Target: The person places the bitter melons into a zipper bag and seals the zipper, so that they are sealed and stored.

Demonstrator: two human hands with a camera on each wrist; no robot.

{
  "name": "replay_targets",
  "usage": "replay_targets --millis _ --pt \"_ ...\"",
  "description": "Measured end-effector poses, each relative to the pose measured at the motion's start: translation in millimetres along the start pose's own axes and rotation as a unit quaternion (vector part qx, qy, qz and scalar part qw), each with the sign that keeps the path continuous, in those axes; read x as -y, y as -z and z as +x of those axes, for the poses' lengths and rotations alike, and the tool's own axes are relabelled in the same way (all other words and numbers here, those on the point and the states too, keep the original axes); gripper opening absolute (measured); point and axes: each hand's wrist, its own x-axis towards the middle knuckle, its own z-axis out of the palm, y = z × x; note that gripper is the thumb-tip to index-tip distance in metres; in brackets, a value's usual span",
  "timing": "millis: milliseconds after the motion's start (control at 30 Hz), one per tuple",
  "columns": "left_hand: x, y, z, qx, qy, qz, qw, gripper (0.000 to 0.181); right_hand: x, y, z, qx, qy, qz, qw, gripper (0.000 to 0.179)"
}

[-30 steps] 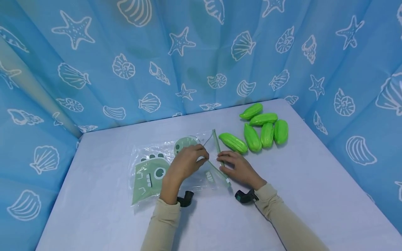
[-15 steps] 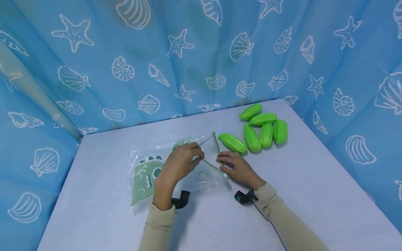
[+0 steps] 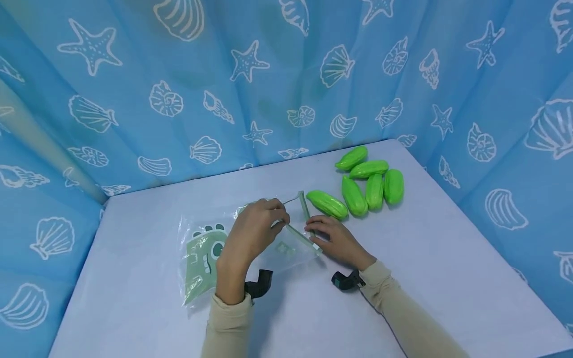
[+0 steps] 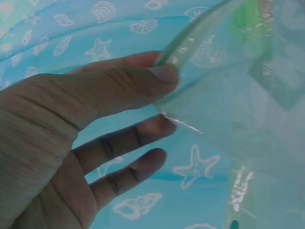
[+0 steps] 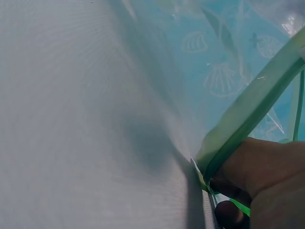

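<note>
A clear zip bag [image 3: 201,268] printed with green monsters lies on the table, its mouth facing right and held apart. My left hand [image 3: 252,231] pinches the raised upper edge of the mouth between thumb and index finger; in the left wrist view the other fingers [image 4: 136,167] are spread below the plastic. At the lower edge, my right hand [image 3: 337,241] holds the green zip strip [image 3: 305,206] down by the table with curled fingers. A white slider [image 3: 316,246] sits at the near corner of the mouth. In the right wrist view the strip [image 5: 252,105] partly hides that hand.
Several bright green, ribbed oblong fruits lie at the back right of the white table [image 3: 134,278]. The nearest fruit [image 3: 328,204] is just beyond the bag's mouth; the others [image 3: 374,191] are clustered behind it. A blue shell-patterned curtain [image 3: 268,89] surrounds the table.
My left hand has drawn the upper edge slightly left, and the bag's mouth gapes wider. My right hand stays at the lower edge. The head view has shifted a little.
</note>
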Motion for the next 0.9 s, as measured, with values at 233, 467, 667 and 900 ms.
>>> replay_targets --millis 233,467,667,900 --pt "3.3 -6.4 7.1 -0.011 -0.023 -0.012 0.9996 0.015 5.7 9.3 7.1 -0.074 0.020 0.045 0.9961 0.024" --pt "1.3 -11.7 4.2 -0.008 -0.007 -0.047 0.9988 0.015 14.1 52.2 8.5 -0.250 -0.022 0.007 0.9681 0.029" --pt "2.1 -13.5 2.7 -0.015 -0.015 -0.047 0.9987 0.017 4.9 51.9 3.8 -0.216 -0.085 -0.086 0.9688 0.046" --pt "2.1 -13.5 4.7 -0.014 -0.017 -0.044 0.9988 0.016 -2.3 41.7 1.6 -0.185 -0.141 -0.116 0.9655 0.058"
